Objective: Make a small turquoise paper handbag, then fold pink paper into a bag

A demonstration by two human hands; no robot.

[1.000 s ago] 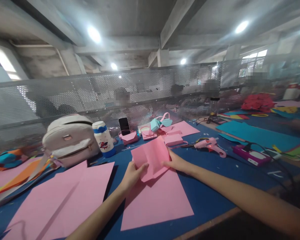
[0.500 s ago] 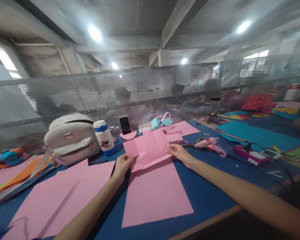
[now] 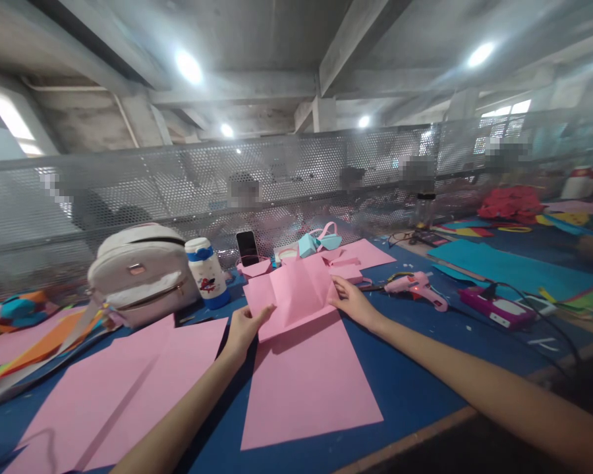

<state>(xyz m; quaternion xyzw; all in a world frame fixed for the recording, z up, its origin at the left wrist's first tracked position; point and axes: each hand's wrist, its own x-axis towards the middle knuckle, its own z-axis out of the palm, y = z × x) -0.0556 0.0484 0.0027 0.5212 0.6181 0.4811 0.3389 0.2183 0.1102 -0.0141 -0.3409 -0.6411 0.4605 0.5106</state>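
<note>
A creased pink sheet [image 3: 296,296] is held up between my two hands, tilted toward me, with fold lines running across it. My left hand [image 3: 247,324] pinches its left edge, thumb on the front face. At the right edge, my right hand [image 3: 352,301] grips the sheet between thumb and fingers. Whether the sheet is paper or thin foam, I cannot tell. Below it, a flat pink sheet [image 3: 311,395] lies on the blue table [image 3: 415,382]. More large pink sheets [image 3: 128,388] are spread out by my left forearm.
A pink glue gun [image 3: 415,289] with a red light lies right of my hands, near a purple power strip [image 3: 497,306] and its cables. Behind stand a backpack [image 3: 141,273], a bottle [image 3: 207,273], a phone [image 3: 248,248] and folded pink and teal pieces [image 3: 321,243]. A mesh partition [image 3: 296,171] closes the back.
The held sheet bends more along its creases, its middle now bulging. My right fingers have shifted slightly up its right edge. The left hand is nearly still.
</note>
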